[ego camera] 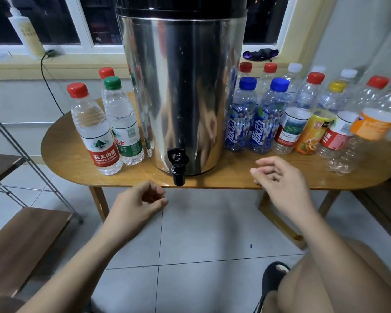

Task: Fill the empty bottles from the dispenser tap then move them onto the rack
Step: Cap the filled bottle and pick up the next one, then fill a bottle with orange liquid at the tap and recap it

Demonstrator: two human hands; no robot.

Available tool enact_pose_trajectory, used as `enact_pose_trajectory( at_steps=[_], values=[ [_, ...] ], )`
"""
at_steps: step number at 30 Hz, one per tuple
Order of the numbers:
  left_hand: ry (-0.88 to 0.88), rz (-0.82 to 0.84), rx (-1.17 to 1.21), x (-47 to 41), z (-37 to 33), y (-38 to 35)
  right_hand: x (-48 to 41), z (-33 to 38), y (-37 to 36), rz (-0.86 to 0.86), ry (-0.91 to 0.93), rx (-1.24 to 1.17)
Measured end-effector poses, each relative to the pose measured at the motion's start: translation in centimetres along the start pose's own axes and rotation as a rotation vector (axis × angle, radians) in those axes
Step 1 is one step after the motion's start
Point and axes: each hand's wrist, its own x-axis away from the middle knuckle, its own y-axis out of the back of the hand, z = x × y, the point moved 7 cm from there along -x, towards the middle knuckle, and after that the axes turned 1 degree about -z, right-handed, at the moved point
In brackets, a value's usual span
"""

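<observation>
Status: early stage, judged from the layout. The left hand (140, 201) hangs just below the table (63, 141) edge, its fingers (156, 193) loosely curled with the thumb near the fingertips, and it holds nothing. The right hand (280, 179) hovers over the front edge of the table, its fingers (266, 164) likewise loosely curled and apart, and it too holds nothing. The tap (178, 170) of the steel dispenser (181, 86) lies between the two sets of fingers, just right of and above the left fingertips and well left of the right fingertips. No bottle stands under the tap. Beyond and left of the left fingers stand a red-capped bottle (99, 141), a green-capped bottle (124, 129) touching it, and a second red cap (106, 72) behind them. The two front bottles appear to hold water, so they are probably filled, but they are on the table, not on the rack (25, 240). The rack stands well left of the left fingers, and no bottle shows on its visible shelves. Beyond and right of the right fingers stands a crowded group of capped bottles that look empty, the nearest being a blue-capped bottle (263, 125). Left to do: uncap, fill and recap each empty bottle, then transfer every filled bottle to the rack.
</observation>
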Motion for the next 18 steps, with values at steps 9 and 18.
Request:
enact_pose_trajectory(
  at_steps=[9, 18],
  values=[
    [-0.077, 0.132, -0.064, 0.2, -2.0, -5.1, -1.9, -2.8, 10.9, -0.454, -0.052, 0.026],
    [-0.155, 0.234, -0.12, 0.7, -3.0, -9.0, -1.4, -4.6, 17.4, -0.879, -0.086, 0.167]
  ],
)
